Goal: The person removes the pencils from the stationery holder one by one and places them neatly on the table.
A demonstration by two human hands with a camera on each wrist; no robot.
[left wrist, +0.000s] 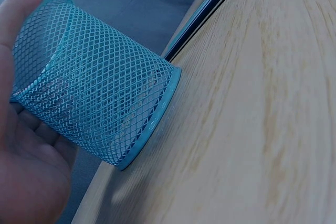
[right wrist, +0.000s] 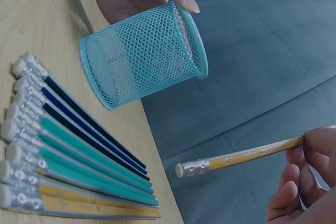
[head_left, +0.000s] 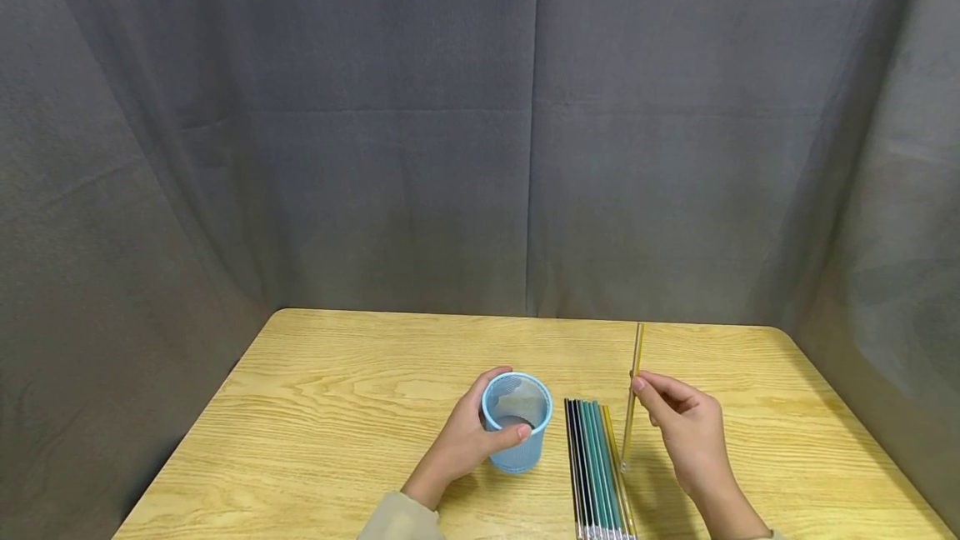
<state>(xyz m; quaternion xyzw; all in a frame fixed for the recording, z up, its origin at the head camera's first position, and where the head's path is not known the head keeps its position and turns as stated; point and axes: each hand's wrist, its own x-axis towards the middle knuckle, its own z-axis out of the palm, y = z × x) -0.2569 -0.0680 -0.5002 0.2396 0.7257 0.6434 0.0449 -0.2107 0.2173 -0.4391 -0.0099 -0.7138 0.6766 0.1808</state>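
My left hand grips a light blue mesh pencil cup, thumb over the near rim and fingers round its far side. The cup's mouth faces up, and no pencils show inside. My right hand pinches a yellow pencil between thumb and fingers, holding it nearly upright with its white eraser end down. That pencil is to the right of a row of pencils, dark ones on the left, green in the middle, yellow on the right. The row lies side by side, erasers toward me.
The wood-grain table has rounded far corners. Grey curtains hang behind it and along both sides. The pencil row lies between the cup and my right hand, reaching the bottom of the head view.
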